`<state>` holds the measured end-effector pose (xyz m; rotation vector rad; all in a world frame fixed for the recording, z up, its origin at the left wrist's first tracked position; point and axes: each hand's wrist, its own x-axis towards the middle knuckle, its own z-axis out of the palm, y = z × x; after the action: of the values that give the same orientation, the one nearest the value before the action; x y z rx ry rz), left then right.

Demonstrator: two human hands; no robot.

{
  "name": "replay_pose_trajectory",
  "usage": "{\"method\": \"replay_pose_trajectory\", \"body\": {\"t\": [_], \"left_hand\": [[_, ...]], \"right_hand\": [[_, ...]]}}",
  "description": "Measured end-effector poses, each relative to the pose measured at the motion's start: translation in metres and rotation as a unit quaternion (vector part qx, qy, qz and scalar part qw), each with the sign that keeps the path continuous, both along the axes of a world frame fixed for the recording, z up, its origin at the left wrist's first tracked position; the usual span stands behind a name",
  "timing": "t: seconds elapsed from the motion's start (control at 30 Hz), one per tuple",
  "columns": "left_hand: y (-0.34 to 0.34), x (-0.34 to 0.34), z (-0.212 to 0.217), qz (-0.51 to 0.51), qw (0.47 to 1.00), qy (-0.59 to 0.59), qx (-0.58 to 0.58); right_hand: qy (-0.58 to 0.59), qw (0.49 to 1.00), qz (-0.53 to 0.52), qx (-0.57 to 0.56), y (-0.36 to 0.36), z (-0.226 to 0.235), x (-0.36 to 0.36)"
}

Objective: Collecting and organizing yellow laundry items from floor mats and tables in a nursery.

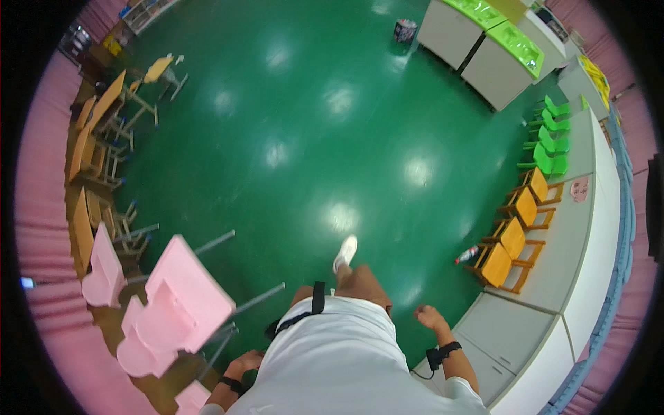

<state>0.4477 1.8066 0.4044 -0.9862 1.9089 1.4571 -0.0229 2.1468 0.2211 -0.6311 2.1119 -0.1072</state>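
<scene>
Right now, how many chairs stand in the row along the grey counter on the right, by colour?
Green chairs: 4
Orange chairs: 4
Total: 8

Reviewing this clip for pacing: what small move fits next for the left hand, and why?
Probably close the left hand on the pink chair and steady it. The hand sits low by the chair's metal legs, grip unclear, and the chair is tilted. The right hand hangs free and open near the grey counter.
</scene>
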Motion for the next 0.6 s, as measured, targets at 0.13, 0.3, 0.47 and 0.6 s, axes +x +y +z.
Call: {"method": "replay_pose_trajectory", "body": {"t": [0.13,0.3,0.47,0.6], "left_hand": [[-0.125,-0.053,-0.116,0.318,0.942,0.011,0.105],[-0.266,-0.18,-0.086,0.342,0.936,0.066,-0.052],[-0.371,-0.236,-0.143,0.286,0.957,0.027,-0.027],[-0.454,-0.28,-0.187,0.303,0.953,-0.015,0.003]], "right_hand": [[0.038,0.988,-0.12,-0.086,-0.126,0.014,-0.131],[0.061,0.988,-0.025,-0.138,-0.26,0.027,-0.246],[0.059,0.993,-0.012,-0.102,-0.353,0.022,-0.333],[0.042,0.996,-0.068,-0.031,-0.358,-0.025,-0.394]]}}
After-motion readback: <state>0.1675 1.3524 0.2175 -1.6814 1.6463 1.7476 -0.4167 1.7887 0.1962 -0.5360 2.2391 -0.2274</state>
